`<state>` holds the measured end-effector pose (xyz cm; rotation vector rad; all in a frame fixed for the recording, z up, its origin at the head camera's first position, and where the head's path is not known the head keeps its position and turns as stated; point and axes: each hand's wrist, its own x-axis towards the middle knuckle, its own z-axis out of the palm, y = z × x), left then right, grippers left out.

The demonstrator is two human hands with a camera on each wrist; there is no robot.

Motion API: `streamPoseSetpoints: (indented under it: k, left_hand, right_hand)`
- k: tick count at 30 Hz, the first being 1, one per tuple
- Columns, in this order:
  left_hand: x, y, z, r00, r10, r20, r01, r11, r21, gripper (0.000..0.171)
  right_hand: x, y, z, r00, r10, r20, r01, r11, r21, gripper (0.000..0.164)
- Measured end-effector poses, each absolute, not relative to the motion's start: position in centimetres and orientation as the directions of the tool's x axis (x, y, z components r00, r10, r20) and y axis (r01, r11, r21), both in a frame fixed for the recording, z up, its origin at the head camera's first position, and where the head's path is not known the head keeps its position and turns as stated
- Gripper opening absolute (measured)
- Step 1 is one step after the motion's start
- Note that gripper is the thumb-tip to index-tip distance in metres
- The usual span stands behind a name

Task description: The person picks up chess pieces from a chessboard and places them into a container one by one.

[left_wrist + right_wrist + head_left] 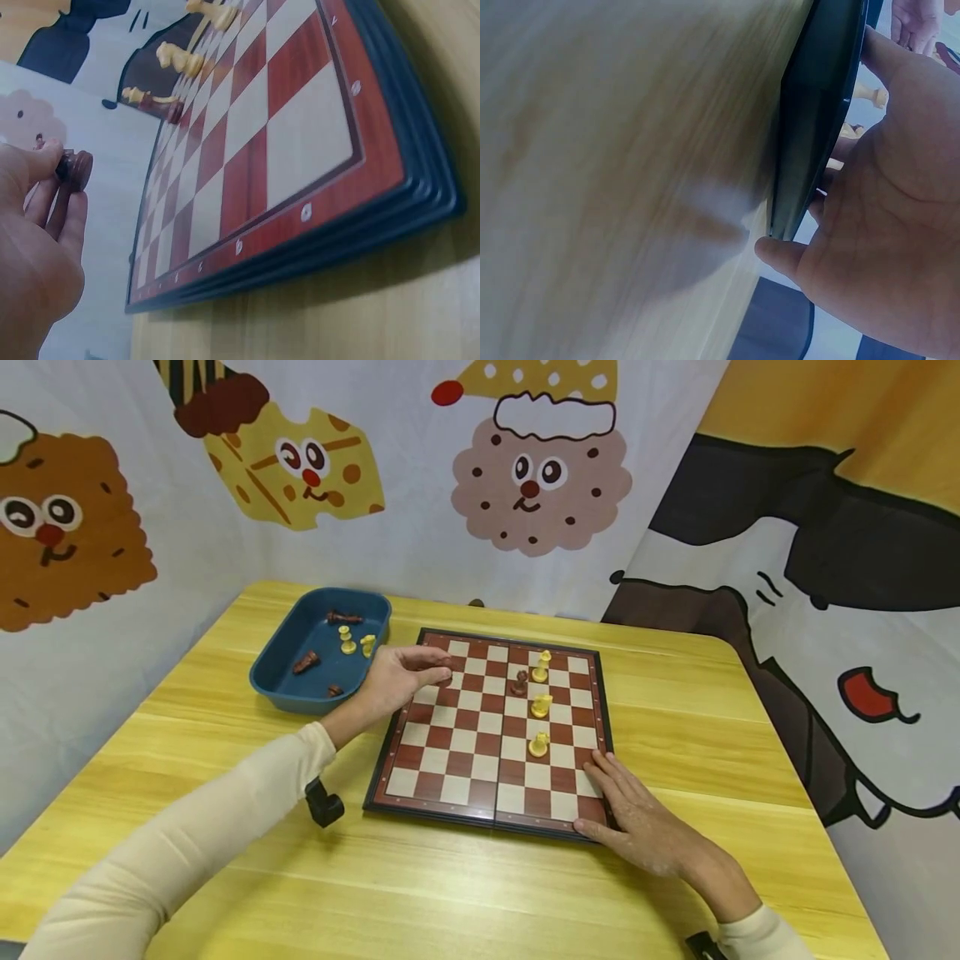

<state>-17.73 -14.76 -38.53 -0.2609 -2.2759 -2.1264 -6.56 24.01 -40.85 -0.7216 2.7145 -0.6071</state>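
Above the left part of the chessboard point(457, 791), my left hand point(392, 683) pinches a dark brown chess piece point(79, 171) between thumb and fingers. The piece's round base points outward in the left wrist view; the fingers cover most of the rest. My right hand point(648, 831) rests on the board's near right corner with fingers extended, touching its edge. Standing on the right half are a brown chess piece point(519, 684), a tall yellow piece point(541, 668) and two yellow knights, one in the middle point(541, 707) and one nearer point(538, 745).
A blue tray point(272, 692) stands left of the board, holding several loose brown and yellow chess pieces, such as a yellow one point(347, 641) and a brown one point(306, 662). The wooden table point(420, 893) meets a cartoon-printed cloth point(420, 552) at the back.
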Motion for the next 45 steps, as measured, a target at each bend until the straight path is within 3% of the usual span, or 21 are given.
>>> streamPoseSetpoints:
  k: [16, 28, 41, 45]
  left_hand:
    - [-18.3, -20.3, -37.9, -0.986, -0.016, 0.164, 0.162, 0.094, 0.982, 0.035]
    - [-18.4, -24.1, -37.9, -0.971, -0.157, 0.18, 0.154, 0.163, 0.974, 0.029]
    - [-18.2, -25.4, -37.6, -0.96, -0.221, 0.172, 0.151, 0.109, 0.983, 0.024]
    - [-18.2, -25.6, -37.5, -0.953, -0.236, 0.19, 0.156, 0.155, 0.975, 0.02]
  right_hand:
    - [-6.6, 24.0, -41.2, -0.84, -0.524, -0.141, -0.413, 0.786, -0.459, 0.086]
    - [-6.6, 24.0, -41.0, -0.839, -0.523, -0.151, -0.41, 0.789, -0.457, 0.085]
    - [-6.6, 24.1, -41.1, -0.84, -0.522, -0.147, -0.407, 0.787, -0.464, 0.085]
    - [-6.6, 24.1, -41.1, -0.841, -0.522, -0.143, -0.409, 0.785, -0.465, 0.085]
